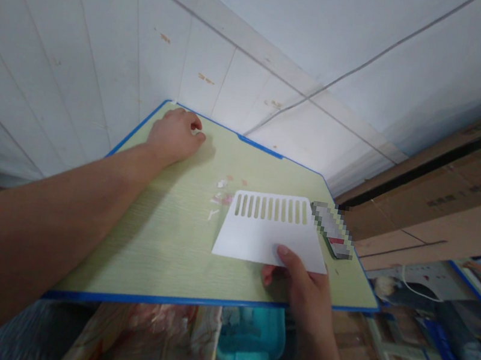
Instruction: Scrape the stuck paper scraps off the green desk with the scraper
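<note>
My right hand point(309, 291) grips a flat white plastic scraper point(254, 237) by its near right edge, thumb on top and fingers underneath. The scraper is trapezoid-shaped, with a row of slots along its narrower far side. It is held over a pale green desktop point(161, 222) with blue edging. Near the desk's far left corner is my left hand point(177, 135), its fingers loosely curled and the thumb apart. Nothing shows in that hand. White and pinkish marks point(222, 192) lie on the desktop left of the scraper.
A phone-like object point(333, 231), partly pixelated, lies right of the scraper. Long cardboard boxes point(452, 171) lean on the right. Below the desk's front edge are a teal plastic bin point(252, 337) and an open bag point(160, 338). A white panelled wall point(187, 56) borders the far side.
</note>
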`<state>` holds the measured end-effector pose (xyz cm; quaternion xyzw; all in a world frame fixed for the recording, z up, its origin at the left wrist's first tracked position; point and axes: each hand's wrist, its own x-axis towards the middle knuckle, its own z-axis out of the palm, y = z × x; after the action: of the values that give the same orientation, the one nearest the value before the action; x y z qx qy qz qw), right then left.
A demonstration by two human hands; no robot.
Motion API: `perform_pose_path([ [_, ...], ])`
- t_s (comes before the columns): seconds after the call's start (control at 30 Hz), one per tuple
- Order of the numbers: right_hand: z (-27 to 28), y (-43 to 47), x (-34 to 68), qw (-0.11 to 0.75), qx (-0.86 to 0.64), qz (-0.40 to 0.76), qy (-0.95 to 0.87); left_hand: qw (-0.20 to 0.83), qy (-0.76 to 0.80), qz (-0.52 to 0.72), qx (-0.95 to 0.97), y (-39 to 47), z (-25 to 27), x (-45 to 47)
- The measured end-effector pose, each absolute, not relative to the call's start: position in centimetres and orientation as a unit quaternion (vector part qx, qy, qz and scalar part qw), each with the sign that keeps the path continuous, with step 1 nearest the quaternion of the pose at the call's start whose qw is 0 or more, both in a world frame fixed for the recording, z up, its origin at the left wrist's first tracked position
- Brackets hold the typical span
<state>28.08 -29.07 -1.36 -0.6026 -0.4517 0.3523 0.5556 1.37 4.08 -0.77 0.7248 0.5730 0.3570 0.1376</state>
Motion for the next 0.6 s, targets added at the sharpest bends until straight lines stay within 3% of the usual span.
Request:
perform_pose_path([
  [0.6,-0.8,-31.5,27.4,0.568,-0.604,0.392,-0.399,0.141,0.571,0.358,0.725,4.5,-1.1,1.4],
])
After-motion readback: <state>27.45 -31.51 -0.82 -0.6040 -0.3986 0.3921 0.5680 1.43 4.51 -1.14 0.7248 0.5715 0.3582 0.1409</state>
